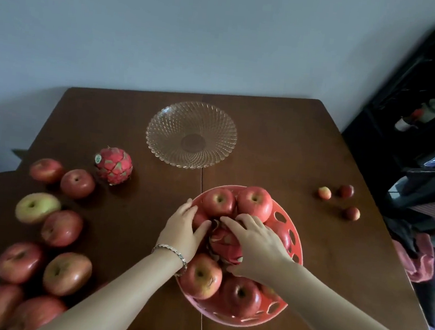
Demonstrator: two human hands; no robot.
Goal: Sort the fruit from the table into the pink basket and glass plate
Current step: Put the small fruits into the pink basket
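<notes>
Both forearms extend from the near edge over the table [280,144] and into the pink basket [298,254]. The left hand [184,230] lies palm down on the basket's left side, fingers spread and curved over an apple, thumb pressed against the dragon fruit [225,242] at the basket's centre. A bracelet [172,252] circles the left wrist. The right hand [255,242] arches over the same dragon fruit from the right, fingers spread across its top and thumb below it; both hands cup this fruit between them, neither closed into a fist.

Red apples crowd the basket around the dragon fruit: two at the far rim [236,201] and two at the near side [221,282], touching it on all sides.

The glass plate [191,134] sits beyond the basket, well apart from it. A second dragon fruit [113,165] stands on the table left of the plate. A group of loose apples [51,230] occupies the left part of the table, one of them yellow-green [37,207]. Three small red fruits [341,198] lie near the right edge. Dark furniture [417,118] stands beside the table at right.
</notes>
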